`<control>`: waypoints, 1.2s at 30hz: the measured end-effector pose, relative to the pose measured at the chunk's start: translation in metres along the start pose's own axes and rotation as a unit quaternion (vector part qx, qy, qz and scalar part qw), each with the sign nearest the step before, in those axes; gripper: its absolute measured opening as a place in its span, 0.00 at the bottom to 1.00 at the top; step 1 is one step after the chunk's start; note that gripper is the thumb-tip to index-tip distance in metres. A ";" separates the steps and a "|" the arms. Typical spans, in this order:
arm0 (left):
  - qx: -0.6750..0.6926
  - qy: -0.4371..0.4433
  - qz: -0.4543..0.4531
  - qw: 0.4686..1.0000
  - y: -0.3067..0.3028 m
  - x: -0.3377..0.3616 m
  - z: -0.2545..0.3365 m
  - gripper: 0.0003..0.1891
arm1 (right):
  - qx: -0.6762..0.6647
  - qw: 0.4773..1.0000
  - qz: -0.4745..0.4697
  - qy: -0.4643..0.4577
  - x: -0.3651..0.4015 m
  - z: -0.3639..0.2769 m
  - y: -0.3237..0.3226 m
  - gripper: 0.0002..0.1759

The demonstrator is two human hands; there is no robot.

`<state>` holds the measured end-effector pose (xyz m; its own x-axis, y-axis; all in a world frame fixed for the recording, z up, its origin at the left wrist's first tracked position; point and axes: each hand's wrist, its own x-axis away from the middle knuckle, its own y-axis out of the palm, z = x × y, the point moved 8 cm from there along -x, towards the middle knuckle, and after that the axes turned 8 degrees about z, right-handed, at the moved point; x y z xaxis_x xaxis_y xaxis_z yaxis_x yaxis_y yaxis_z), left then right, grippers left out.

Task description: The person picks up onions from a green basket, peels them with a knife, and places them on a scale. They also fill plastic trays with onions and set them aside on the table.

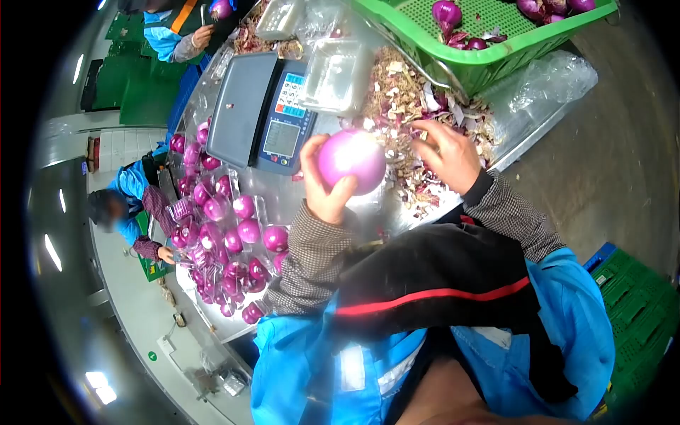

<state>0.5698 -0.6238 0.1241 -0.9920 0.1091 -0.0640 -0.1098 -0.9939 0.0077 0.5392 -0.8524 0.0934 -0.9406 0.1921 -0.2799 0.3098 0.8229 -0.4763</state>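
The left hand (326,200) is closed around a peeled purple onion (352,163), thumb on the near side and fingers along the left side. The onion is raised above the work table (282,193), in front of the wearer's torso. The right hand (457,160) is positioned to the right of the onion, apart from it; its fingers are bent, with thumb and forefinger parted, and it grips nothing visible.

Below and beyond the right hand, loose onion skins (397,86) cover the table surface. Beyond the left hand stands a digital scale (242,106); a clear plastic tray (336,79) rests at its right edge. To the left, many purple onions (248,231) lie grouped, some in clear packaging. At the far right edge, a green crate (489,62) contains further onions. At upper left, a co-worker's hand (202,35) holds a tool beside an onion.
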 end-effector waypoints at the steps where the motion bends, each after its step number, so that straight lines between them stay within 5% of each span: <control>1: -0.016 0.001 -0.008 1.000 0.002 -0.001 -0.008 0.41 | -0.050 0.999 -0.021 -0.007 -0.004 -0.020 -0.003 0.25; 6: 0.054 -0.131 -0.010 0.990 0.017 0.004 -0.013 0.43 | -0.111 0.989 -0.100 -0.007 0.000 -0.049 0.004 0.38; 7: 0.076 -0.138 -0.008 0.987 0.017 0.005 -0.008 0.42 | -0.223 0.968 -0.108 0.040 -0.001 -0.044 0.007 0.37; 10: -0.048 -0.079 -0.120 0.988 0.018 0.001 -0.003 0.44 | -0.507 0.804 -0.194 0.244 0.009 -0.002 0.034 0.34; 11: -0.069 -0.072 -0.099 0.990 0.025 0.003 0.003 0.50 | -0.535 0.766 -0.202 0.294 0.015 0.000 0.041 0.33; 13: -0.109 0.079 -0.088 0.987 0.034 0.000 -0.009 0.53 | -0.582 0.679 -0.220 0.389 0.032 -0.006 0.056 0.31; 14: -0.031 0.041 -0.082 0.995 0.042 0.003 -0.006 0.53 | -0.579 0.663 -0.229 0.415 0.041 -0.004 0.065 0.29; 15: -0.001 0.017 -0.079 0.997 0.041 0.002 -0.010 0.52 | -0.584 0.669 -0.245 0.387 0.042 -0.004 0.068 0.27; 17: 0.059 -0.035 -0.072 0.995 0.038 0.002 -0.019 0.50 | -0.375 0.847 -0.232 0.296 0.026 0.015 0.057 0.22; 18: 0.091 -0.066 -0.069 0.991 0.035 0.003 -0.021 0.48 | -0.246 0.951 -0.122 0.145 0.009 0.004 0.033 0.18; 19: 0.071 -0.078 -0.070 0.992 0.031 0.004 -0.022 0.47 | -0.103 0.995 -0.003 -0.014 0.002 -0.019 0.007 0.14; 24: -0.032 -0.087 -0.114 0.989 0.038 0.010 -0.001 0.47 | 0.141 0.957 -0.002 -0.252 0.000 -0.080 -0.017 0.12; 27: -0.040 -0.089 -0.144 0.985 0.048 0.014 0.010 0.48 | 0.174 0.947 0.005 -0.270 -0.006 -0.080 -0.013 0.10; 28: -0.037 -0.093 -0.152 0.983 0.050 0.015 0.011 0.48 | 0.182 0.945 0.007 -0.273 -0.007 -0.081 -0.013 0.07; 31: -0.031 -0.097 -0.141 0.985 0.047 0.015 0.013 0.47 | 0.160 0.957 -0.024 -0.242 -0.005 -0.059 -0.008 0.21; 34: -0.007 -0.095 -0.095 0.991 0.041 0.011 0.016 0.48 | 0.156 0.969 -0.032 -0.188 -0.001 -0.029 -0.014 0.21; 36: 0.003 -0.099 -0.059 0.993 0.036 0.009 0.011 0.50 | 0.045 0.993 -0.074 -0.076 0.000 -0.028 -0.016 0.21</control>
<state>0.5559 -0.6585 0.1347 -0.9649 0.2261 0.1337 -0.2259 -0.9740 0.0175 0.5301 -0.8508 0.1247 -0.9474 -0.0161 -0.3196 0.1867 0.7833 -0.5929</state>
